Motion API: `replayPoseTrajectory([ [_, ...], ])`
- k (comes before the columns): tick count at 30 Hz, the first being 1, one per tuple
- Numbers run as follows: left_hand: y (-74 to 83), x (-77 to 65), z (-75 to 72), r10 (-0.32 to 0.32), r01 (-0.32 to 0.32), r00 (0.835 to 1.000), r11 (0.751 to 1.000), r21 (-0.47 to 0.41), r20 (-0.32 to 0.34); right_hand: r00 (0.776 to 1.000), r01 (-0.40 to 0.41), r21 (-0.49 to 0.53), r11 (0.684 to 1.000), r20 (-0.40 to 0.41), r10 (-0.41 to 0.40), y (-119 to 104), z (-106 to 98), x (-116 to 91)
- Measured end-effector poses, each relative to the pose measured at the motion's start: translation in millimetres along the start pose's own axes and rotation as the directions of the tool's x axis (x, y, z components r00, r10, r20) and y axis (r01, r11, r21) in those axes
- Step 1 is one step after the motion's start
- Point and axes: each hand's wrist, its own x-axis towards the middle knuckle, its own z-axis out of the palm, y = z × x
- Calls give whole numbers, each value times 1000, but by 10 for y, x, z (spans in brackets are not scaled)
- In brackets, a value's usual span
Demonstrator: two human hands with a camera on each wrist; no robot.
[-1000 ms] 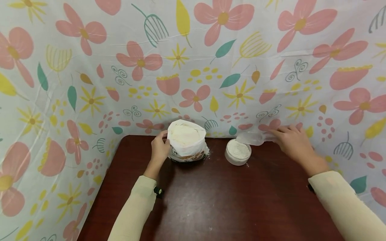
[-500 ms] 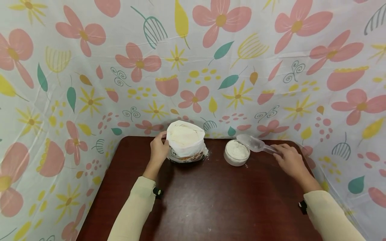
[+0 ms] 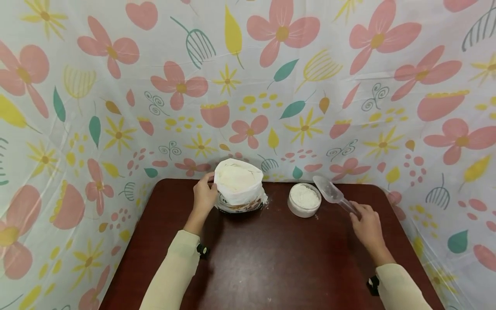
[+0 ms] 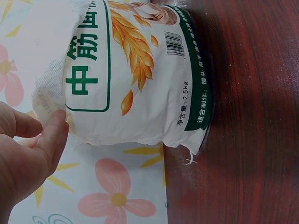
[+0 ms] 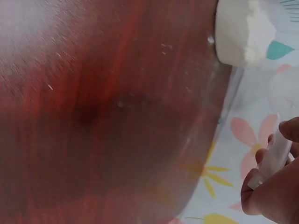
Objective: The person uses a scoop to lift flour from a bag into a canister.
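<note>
An open white flour bag [image 3: 238, 185] stands at the back of the table, its top edge folded down and pale flour showing inside. At its left side my left hand [image 3: 204, 193] holds the folded edge between thumb and fingers. The left wrist view shows the printed front of the bag [image 4: 135, 70], with wheat ears and green bands. My right hand [image 3: 367, 226] grips a clear plastic scoop [image 3: 328, 189] by its handle, bowl pointing to the back left. Just left of the scoop sits a round clear tub [image 3: 304, 212] filled with white flour to near the rim.
The dark red-brown table [image 3: 263, 267] meets a flower-printed cloth [image 3: 248, 86] at its back and sides. White specks of flour lie beside the bag and the tub. A black band [image 3: 373, 285] circles the right wrist, and another sits on the left.
My right hand has come down and toward me, turning the scoop away from over the tub to its right side. The left hand stays at the bag. The head view has tilted slightly.
</note>
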Motion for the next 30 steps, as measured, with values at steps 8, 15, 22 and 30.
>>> replayPoseTrajectory([
  [8,22,5,4,-13,13,1000,1000,6,-8,979,-202,-33,979,25,203,74,170,-139],
  [15,17,4,15,-8,8,1000,1000,13,-7,955,-292,-43,955,44,294,109,309,-207],
  [22,12,-1,5,5,-5,1000,1000,10,-22,939,-339,-42,940,38,341,65,404,-239],
  [30,-11,-3,20,13,-12,1000,1000,19,-26,923,-380,-20,925,62,380,89,499,-298],
])
